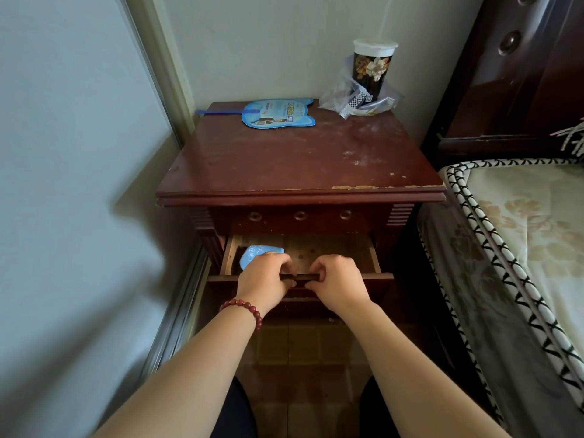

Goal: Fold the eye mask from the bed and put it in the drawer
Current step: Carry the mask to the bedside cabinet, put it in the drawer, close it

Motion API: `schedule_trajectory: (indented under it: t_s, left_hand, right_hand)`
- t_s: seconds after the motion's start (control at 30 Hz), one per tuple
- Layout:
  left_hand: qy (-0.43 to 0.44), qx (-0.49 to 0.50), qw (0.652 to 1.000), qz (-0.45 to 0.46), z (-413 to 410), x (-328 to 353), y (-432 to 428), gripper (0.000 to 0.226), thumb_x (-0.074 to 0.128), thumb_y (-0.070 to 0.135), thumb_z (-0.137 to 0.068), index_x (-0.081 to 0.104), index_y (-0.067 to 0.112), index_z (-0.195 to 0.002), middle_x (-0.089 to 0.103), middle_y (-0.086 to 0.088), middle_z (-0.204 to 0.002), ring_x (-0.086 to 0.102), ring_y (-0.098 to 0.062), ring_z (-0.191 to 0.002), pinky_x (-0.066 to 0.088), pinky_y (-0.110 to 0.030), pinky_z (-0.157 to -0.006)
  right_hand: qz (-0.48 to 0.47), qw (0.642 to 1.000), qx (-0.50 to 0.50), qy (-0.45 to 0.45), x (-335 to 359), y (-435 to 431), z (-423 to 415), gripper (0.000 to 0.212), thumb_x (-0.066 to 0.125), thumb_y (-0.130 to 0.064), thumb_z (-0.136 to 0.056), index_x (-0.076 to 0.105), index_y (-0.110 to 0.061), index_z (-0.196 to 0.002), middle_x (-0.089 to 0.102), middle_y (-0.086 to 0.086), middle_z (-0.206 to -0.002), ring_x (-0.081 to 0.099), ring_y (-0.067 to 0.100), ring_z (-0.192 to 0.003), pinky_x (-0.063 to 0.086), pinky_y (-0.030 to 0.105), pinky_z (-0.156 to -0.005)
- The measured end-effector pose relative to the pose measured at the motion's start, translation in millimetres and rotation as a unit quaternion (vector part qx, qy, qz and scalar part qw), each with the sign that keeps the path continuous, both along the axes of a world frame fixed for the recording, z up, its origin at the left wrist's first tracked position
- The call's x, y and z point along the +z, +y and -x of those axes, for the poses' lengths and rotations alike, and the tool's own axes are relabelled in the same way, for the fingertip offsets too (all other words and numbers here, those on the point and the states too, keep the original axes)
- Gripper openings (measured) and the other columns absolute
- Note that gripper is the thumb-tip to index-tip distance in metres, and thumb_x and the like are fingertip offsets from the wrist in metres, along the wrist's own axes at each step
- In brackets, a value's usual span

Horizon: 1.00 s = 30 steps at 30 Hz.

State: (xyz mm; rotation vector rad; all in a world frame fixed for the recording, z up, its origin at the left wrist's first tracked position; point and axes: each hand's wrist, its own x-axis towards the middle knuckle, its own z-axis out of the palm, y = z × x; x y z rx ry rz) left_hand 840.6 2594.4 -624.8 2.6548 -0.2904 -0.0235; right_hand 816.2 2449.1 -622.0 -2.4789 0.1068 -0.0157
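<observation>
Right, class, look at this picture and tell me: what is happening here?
The nightstand has its drawer open, and a person's left hand and right hand both grip its dark handle. Inside at the left lies a light blue printed item, partly hidden by the left hand; I cannot tell whether it is the eye mask. A blue hand fan and a floral cup sit on the nightstand.

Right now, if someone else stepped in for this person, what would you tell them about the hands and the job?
The left hand and right hand both grip the drawer handle. The drawer is open; a light blue item lies at its left, possibly the eye mask, I cannot tell. No mask shows on the bed's visible part. To do: if that is the mask, push the drawer shut.
</observation>
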Motion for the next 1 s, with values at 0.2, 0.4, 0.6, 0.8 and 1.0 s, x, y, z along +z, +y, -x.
schedule_trajectory:
  t_s: [0.2, 0.4, 0.6, 0.8, 1.0]
  left_hand:
    - [-0.005, -0.01, 1.0, -0.022, -2, 3, -3, 0.026, 0.071, 0.019, -0.079, 0.053, 0.037, -0.074, 0.065, 0.012, -0.087, 0.052, -0.004, -0.071, 0.048, -0.02, -0.061]
    - [-0.057, 0.006, 0.997, -0.048, -11, 4, -11, 0.018, 0.063, 0.01, -0.083, 0.061, 0.027, -0.079, 0.064, 0.009, -0.093, 0.058, -0.01, -0.08, 0.041, -0.019, -0.055]
    - [-0.069, 0.046, 0.995, -0.045, -23, -1, -18, 0.017, 0.059, 0.01, -0.086, 0.066, 0.025, -0.082, 0.063, 0.007, -0.095, 0.06, -0.015, -0.078, 0.029, -0.02, -0.047]
    - [-0.03, 0.109, 0.994, -0.015, -47, -7, -33, 0.014, 0.06, 0.015, -0.088, 0.068, 0.026, -0.093, 0.062, 0.004, -0.11, 0.064, -0.02, -0.089, 0.043, -0.027, -0.061]
    - [0.005, 0.067, 0.997, -0.031, -46, -25, -35, 0.043, 0.058, 0.017, -0.09, 0.053, 0.024, -0.132, 0.051, 0.007, -0.14, 0.053, -0.017, -0.122, 0.049, -0.033, -0.09]
  right_hand:
    - [0.019, 0.999, -0.025, -0.018, -8, -6, 1, 0.017, 0.071, -0.012, -0.081, 0.068, -0.014, -0.098, 0.06, 0.001, -0.094, 0.051, 0.01, -0.074, 0.034, 0.013, -0.056]
    - [0.012, 0.996, -0.065, -0.061, -8, -11, -10, 0.012, 0.069, -0.016, -0.084, 0.058, -0.018, -0.081, 0.057, -0.004, -0.082, 0.053, 0.011, -0.065, 0.036, 0.015, -0.051]
    - [0.007, 0.998, -0.052, -0.022, -18, -10, -24, 0.018, 0.07, -0.029, -0.083, 0.067, -0.015, -0.094, 0.067, -0.001, -0.082, 0.061, 0.012, -0.07, 0.047, 0.02, -0.061]
    - [0.0, 0.999, -0.018, -0.04, -32, -11, -41, 0.042, 0.066, -0.022, -0.085, 0.057, -0.012, -0.124, 0.059, 0.002, -0.126, 0.06, 0.019, -0.11, 0.045, 0.022, -0.085]
    - [-0.003, 1.0, 0.023, -0.005, -45, -12, -44, 0.064, 0.061, -0.017, -0.088, 0.033, -0.013, -0.146, 0.032, 0.001, -0.153, 0.049, 0.023, -0.127, 0.045, 0.026, -0.094]
